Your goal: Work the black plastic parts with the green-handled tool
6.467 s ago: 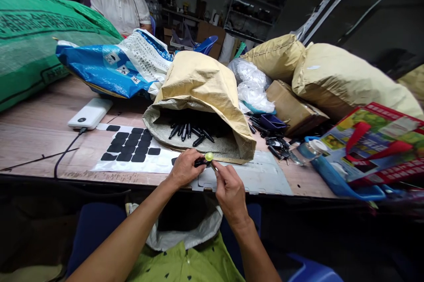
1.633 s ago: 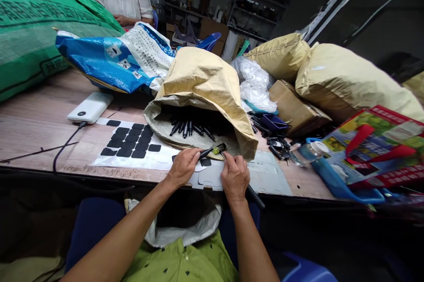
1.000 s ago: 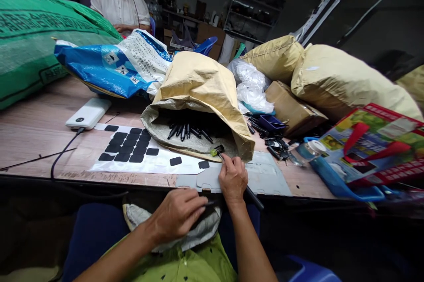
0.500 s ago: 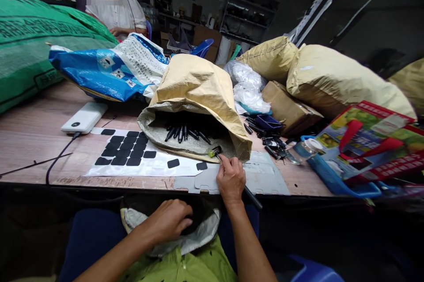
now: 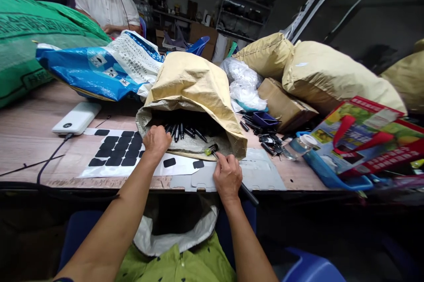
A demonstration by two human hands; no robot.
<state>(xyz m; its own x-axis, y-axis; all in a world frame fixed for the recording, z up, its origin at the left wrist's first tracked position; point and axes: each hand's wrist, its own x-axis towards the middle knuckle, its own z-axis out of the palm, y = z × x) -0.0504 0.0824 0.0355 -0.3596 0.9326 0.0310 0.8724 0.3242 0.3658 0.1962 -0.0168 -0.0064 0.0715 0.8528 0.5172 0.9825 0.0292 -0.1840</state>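
My right hand (image 5: 228, 177) is closed around the black-handled small hammer (image 5: 244, 192), whose head has a yellow-green end and a black end. That head rests at the lower lip of a tan paper sack (image 5: 195, 72), lying open-mouthed towards me. Several black pen-like parts (image 5: 181, 131) lie inside the mouth, pointed ends outward. At the left side of the mouth is my left hand (image 5: 157, 144), fingers curled in beside these parts; what they hold, if anything, is hidden. On my lap an open sack with a whitish lining (image 5: 179, 242) gapes below the table edge.
A white sheet with black rounded squares (image 5: 114, 151) lies left of the sack, near a white power bank (image 5: 77, 118). To the right are loose black parts (image 5: 270, 140), a glass jar (image 5: 300, 147) and a blue basket (image 5: 326, 169). Another person (image 5: 109, 10) sits behind.
My left hand has moved up and forward from above my lap to the left side of the sack's mouth. My right hand keeps its hold on the hammer in nearly the same place.
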